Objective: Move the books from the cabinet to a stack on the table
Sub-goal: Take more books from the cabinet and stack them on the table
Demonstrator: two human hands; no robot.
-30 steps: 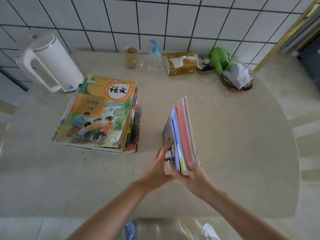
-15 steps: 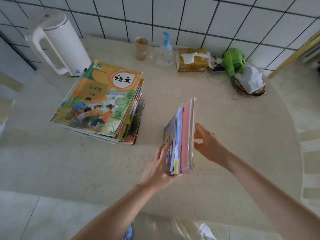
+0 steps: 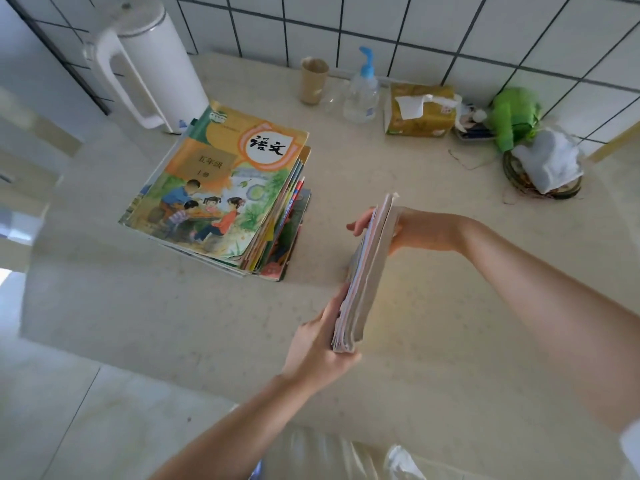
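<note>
A stack of colourful schoolbooks point(image 3: 225, 192) lies flat on the beige table point(image 3: 138, 313), left of centre, its top cover showing children around a table. To its right I hold a thin bundle of books point(image 3: 367, 271) on edge above the table, spine side tilted toward me. My left hand point(image 3: 317, 344) grips the bundle's near end. At the far end, my right hand point(image 3: 405, 230) clasps it, fingers wrapped over the top edge. The cabinet is not in view.
A white kettle point(image 3: 145, 60) stands behind the stack. Along the tiled wall sit a paper cup point(image 3: 313, 81), a pump bottle point(image 3: 362, 91), a tissue pack point(image 3: 420, 110), a green object point(image 3: 514, 116) and a small basket with white cloth point(image 3: 545, 168).
My right hand has left the bundle's near end and moved to its far end, where it now grips. The bundle has leaned over from upright. The camera has moved closer.
</note>
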